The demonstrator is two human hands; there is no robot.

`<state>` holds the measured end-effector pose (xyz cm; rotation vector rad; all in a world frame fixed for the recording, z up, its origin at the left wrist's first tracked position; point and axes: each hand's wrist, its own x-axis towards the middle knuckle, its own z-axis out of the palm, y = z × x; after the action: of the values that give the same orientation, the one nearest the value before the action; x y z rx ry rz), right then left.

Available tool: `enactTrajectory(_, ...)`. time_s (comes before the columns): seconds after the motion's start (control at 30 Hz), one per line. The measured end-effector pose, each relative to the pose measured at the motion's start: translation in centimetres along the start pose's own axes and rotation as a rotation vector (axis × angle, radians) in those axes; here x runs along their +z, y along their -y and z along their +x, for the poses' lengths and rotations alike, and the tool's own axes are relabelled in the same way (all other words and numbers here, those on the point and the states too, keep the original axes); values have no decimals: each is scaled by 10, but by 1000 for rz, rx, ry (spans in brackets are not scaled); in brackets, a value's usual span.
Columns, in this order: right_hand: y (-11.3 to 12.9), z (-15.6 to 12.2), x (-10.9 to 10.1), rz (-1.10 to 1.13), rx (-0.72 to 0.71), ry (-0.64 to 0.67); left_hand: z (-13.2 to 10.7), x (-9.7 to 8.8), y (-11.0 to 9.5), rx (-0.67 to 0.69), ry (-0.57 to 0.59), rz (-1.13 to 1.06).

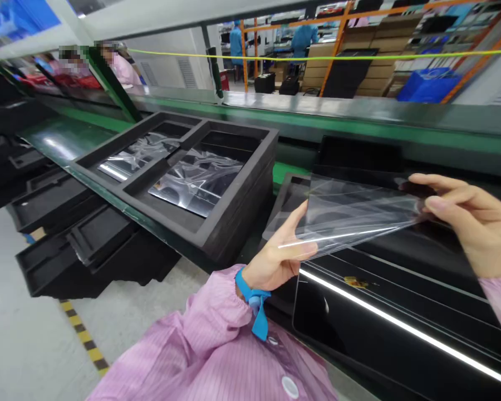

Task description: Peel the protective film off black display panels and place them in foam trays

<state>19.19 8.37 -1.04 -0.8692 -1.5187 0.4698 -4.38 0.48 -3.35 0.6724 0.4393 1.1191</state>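
Observation:
A clear plastic film (350, 214) is stretched between both hands above a glossy black panel (359, 323). My left hand (286, 248), with a blue band round the wrist, grips the film's left side between thumb and fingers. At the film's right end, my right hand (463, 206) pinches its corner between thumb and fingertips. A small yellowish tab (355, 282) shows on the black panel, along with a long bright reflection. Where the film touches the panel, I cannot tell. Left of my hands, a black foam tray (234, 209) holds two panels under crinkled clear film.
More black foam trays (58, 206) are stacked low on the left. A green-edged conveyor line (359, 120) runs behind. Striped tape (83, 337) marks the floor. Beyond stand orange racks with cardboard boxes (392, 50), and people in pink and blue clothing work there.

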Motion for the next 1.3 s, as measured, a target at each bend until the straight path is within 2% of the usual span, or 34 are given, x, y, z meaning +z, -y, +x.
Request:
enactTrajectory(0.1,-1,0,0,-29,-12,-8,-1,1,-3,-20,45,-41)
enactTrajectory(0.4,-7,2,-2,-43,-8,-13,-3,6,-11,-116,26,-43)
enactTrajectory(0.53,-8,2,-4,-38,17,-4,-3,6,-12,-120,3,0)
enactTrajectory(0.73,-8,2,-1,-13,12,-24,-3,6,-14,-120,34,2)
enactTrajectory(0.93,-7,2,-2,-10,58,-35,-1,4,-9,-114,-8,33)
enactTrajectory(1.3,-7,3,-1,7,-2,-13,-2,-2,-3,-96,28,79)
